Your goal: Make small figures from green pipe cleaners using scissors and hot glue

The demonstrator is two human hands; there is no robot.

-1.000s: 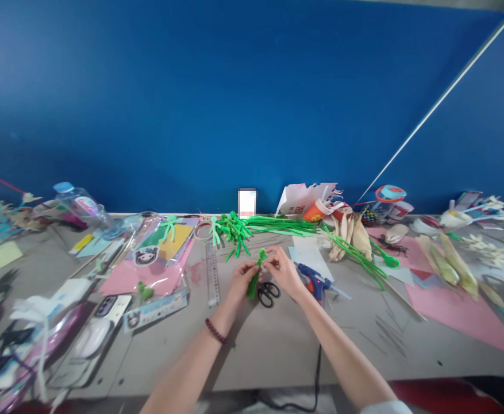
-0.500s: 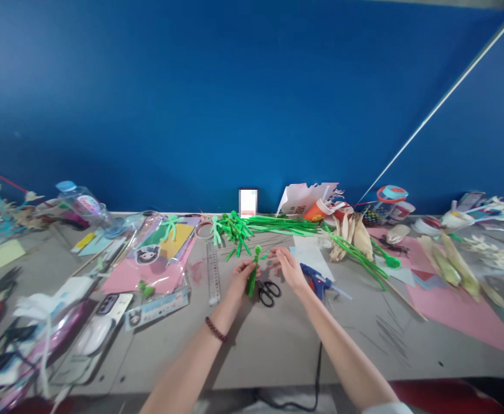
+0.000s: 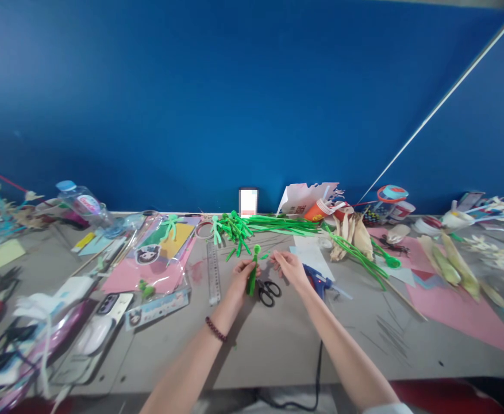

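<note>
My left hand (image 3: 243, 276) is closed around a bundle of green fuzzy stems (image 3: 253, 279), which stands nearly upright with a small curled green tip on top. Just to the right, my right hand (image 3: 287, 266) has its fingers drawn together beside a small green piece (image 3: 266, 255); whether they grip it is too small to tell. Black scissors (image 3: 269, 293) lie on the table between and below the hands. Behind them is a pile of short green stems (image 3: 234, 229), with long green stems (image 3: 284, 224) stretching to the right.
A blue glue gun (image 3: 319, 279) lies right of my right hand, its cord near the front edge. Left are a clear ruler (image 3: 212, 273), a plastic bag of coloured sheets (image 3: 165, 247) and a phone (image 3: 109, 305). Dried husks (image 3: 362, 238) and pink paper (image 3: 462, 316) lie right.
My right hand has shifted slightly down, and its fingers have drawn closer together. My left hand and the green bundle have barely moved.
</note>
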